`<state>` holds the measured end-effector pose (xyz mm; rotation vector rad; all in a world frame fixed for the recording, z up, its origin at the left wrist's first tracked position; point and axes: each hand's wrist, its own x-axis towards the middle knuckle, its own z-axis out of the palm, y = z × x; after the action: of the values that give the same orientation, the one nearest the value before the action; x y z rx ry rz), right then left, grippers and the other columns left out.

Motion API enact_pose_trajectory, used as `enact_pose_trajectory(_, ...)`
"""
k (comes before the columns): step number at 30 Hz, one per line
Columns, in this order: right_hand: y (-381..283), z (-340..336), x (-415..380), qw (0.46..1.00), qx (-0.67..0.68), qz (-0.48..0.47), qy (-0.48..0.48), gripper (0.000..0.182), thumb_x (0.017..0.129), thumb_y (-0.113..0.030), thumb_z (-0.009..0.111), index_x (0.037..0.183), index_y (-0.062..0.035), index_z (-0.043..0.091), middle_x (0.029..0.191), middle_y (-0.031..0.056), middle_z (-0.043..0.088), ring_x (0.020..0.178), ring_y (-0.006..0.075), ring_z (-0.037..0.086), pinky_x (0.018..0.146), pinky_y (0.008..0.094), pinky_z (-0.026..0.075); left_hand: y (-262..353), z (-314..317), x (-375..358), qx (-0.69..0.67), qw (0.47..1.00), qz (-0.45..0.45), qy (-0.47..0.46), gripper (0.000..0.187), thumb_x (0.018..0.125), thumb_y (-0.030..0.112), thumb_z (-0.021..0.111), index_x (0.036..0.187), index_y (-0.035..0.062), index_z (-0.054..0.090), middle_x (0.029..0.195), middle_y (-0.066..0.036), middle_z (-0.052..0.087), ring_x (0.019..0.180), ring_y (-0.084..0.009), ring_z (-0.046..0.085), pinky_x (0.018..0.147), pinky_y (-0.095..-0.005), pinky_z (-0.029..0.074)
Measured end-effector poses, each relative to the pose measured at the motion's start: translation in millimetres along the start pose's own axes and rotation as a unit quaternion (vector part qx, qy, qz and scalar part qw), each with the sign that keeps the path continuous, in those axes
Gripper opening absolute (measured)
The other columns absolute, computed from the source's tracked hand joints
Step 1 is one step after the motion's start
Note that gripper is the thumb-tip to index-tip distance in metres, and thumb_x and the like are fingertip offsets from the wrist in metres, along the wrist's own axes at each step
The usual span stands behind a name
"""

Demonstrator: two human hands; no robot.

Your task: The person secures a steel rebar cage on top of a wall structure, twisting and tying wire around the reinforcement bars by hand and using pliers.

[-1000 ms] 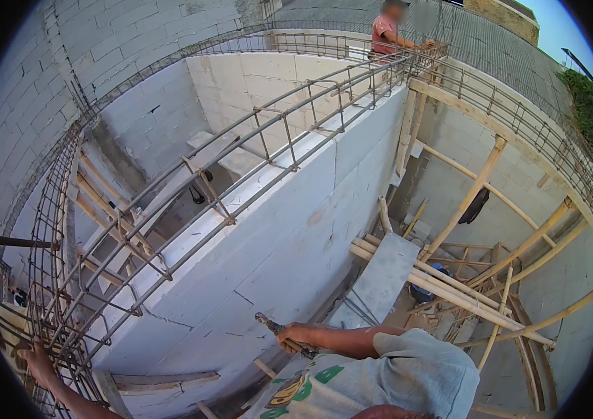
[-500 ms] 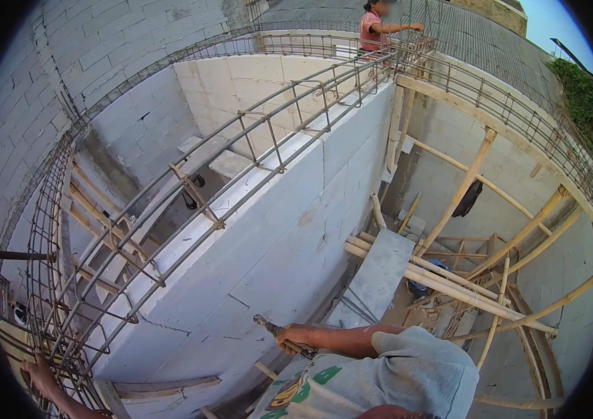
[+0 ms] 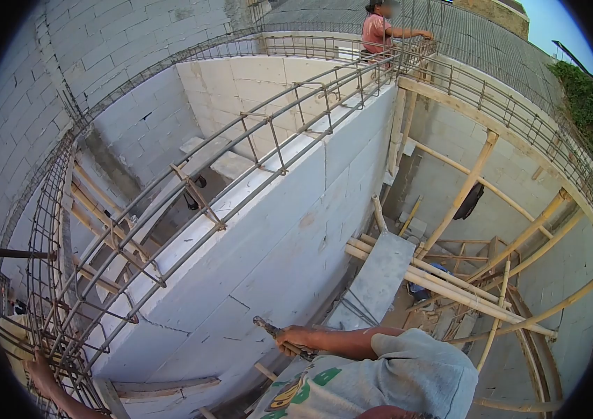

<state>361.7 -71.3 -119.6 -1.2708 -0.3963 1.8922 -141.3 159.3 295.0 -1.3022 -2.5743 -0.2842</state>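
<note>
**Hook tool in hand, other hand on the rebar cage**

Step, as judged: working the rebar cage (image 3: 191, 202) along the top of the block wall (image 3: 268, 258), likely tying. Right hand (image 3: 295, 340) is clamped around a hooked metal tool (image 3: 273, 330), tip pointing up-left, held low by the wall face and apart from the cage. Right arm bent, elbow toward the body, grey sleeve over the upper arm. Left hand (image 3: 36, 370) reaches out at lower left, fingers touching the near end of the cage; whether they close on a bar, cannot tell. A next move would call for bringing the tool up to a bar crossing near the left hand. Another person (image 3: 376, 28) stands at the far end of the cage. Bamboo poles (image 3: 450, 286) brace the room below right.
</note>
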Motion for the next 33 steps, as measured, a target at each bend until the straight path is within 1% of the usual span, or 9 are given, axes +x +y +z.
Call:
enact_pose_trajectory(5,1.0,0.8,1.9,1.000,-0.005,0.011,0.012,0.021,0.082,-0.022,0.060,0.086,-0.0009,0.059,0.075,0.0122,0.061,0.057,0.0211,0.060,0.049,0.0341,0.048,-35.0,52.9,62.2,-0.033,0.994,0.040,0.094,0.075,0.086,0.066,0.041,0.130,0.0056,0.048,0.125,-0.019,0.057,0.114,-0.0433,0.051,0.094,-0.0505,0.039)
enact_pose_trajectory(11,-1.4,1.2,3.3,1.000,0.005,0.013,-0.001,0.022,0.083,-0.022,0.060,0.086,-0.0004,0.059,0.076,0.0121,0.062,0.058,0.0212,0.060,0.050,0.0344,0.049,-6.4,9.7,13.8,-0.007,0.999,0.028,0.014,0.070,0.086,0.061,0.044,0.127,0.0042,0.051,0.121,-0.021,0.059,0.110,-0.0430,0.054,0.092,-0.0498,0.040)
enact_pose_trajectory(14,0.6,-3.6,7.3,0.999,-0.030,0.016,-0.022,0.022,0.082,-0.022,0.060,0.087,-0.0004,0.059,0.078,0.0123,0.062,0.060,0.0213,0.060,0.051,0.0346,0.050,-16.4,26.7,24.7,-0.082,0.993,0.037,0.082,0.066,0.085,0.059,0.046,0.117,0.0032,0.059,0.109,-0.023,0.064,0.101,-0.0429,0.058,0.086,-0.0503,0.043)
enact_pose_trajectory(16,-0.5,-3.5,3.3,1.000,-0.010,0.017,-0.017,0.022,0.082,-0.022,0.059,0.089,-0.0006,0.059,0.080,0.0123,0.062,0.062,0.0213,0.061,0.054,0.0342,0.051,5.3,7.8,-19.0,-0.152,0.984,0.007,0.091,0.058,0.082,0.053,0.051,0.101,0.0007,0.066,0.091,-0.022,0.068,0.088,-0.0393,0.064,0.079,-0.0523,0.046)
enact_pose_trajectory(17,-2.7,-5.3,2.8,0.999,-0.010,0.029,-0.027,0.023,0.083,-0.020,0.059,0.095,-0.0014,0.058,0.080,0.0119,0.063,0.062,0.0221,0.062,0.055,0.0351,0.052,9.5,2.9,-18.6,-0.132,0.990,-0.022,0.049,0.059,0.080,0.051,0.052,0.106,-0.0013,0.062,0.096,-0.024,0.067,0.092,-0.0384,0.064,0.082,-0.0509,0.046)
enact_pose_trajectory(18,-5.4,-7.1,4.1,0.998,-0.014,0.044,-0.038,0.025,0.084,-0.019,0.059,0.102,-0.0021,0.056,0.081,0.0115,0.063,0.063,0.0228,0.063,0.056,0.0359,0.053,24.0,-10.5,-49.0,-0.094,0.982,-0.031,0.162,0.065,0.079,0.050,0.054,0.118,-0.0019,0.053,0.102,-0.025,0.066,0.098,-0.0405,0.063,0.087,-0.0484,0.047)
enact_pose_trajectory(20,-7.1,-6.2,3.8,0.998,-0.038,0.025,-0.050,0.028,0.083,-0.018,0.058,0.103,-0.0004,0.054,0.081,0.0138,0.062,0.064,0.0229,0.062,0.056,0.0350,0.052,28.7,-22.0,-57.4,-0.106,0.987,-0.050,0.106,0.084,0.080,0.050,0.059,0.138,-0.0045,0.030,0.117,-0.027,0.060,0.108,-0.0408,0.059,0.092,-0.0463,0.046)
enact_pose_trajectory(23,-11.4,1.0,8.6,0.994,-0.006,0.066,-0.088,0.033,0.083,-0.017,0.058,0.111,-0.0014,0.051,0.082,0.0145,0.062,0.063,0.0237,0.062,0.056,0.0356,0.052,31.3,-27.2,-61.4,-0.105,0.990,-0.058,0.073,0.092,0.084,0.044,0.060,0.143,-0.0098,0.015,0.127,-0.024,0.055,0.112,-0.0375,0.057,0.095,-0.0434,0.045)
enact_pose_trajectory(33,-17.4,63.3,44.5,0.973,-0.118,0.105,-0.170,0.036,0.084,-0.015,0.057,0.116,-0.0022,0.049,0.083,0.0134,0.063,0.062,0.0223,0.062,0.058,0.0339,0.053,31.1,-22.0,-60.4,-0.145,0.984,-0.060,0.088,0.090,0.086,0.040,0.057,0.143,-0.0112,0.010,0.131,-0.028,0.048,0.113,-0.0365,0.057,0.093,-0.0423,0.047)
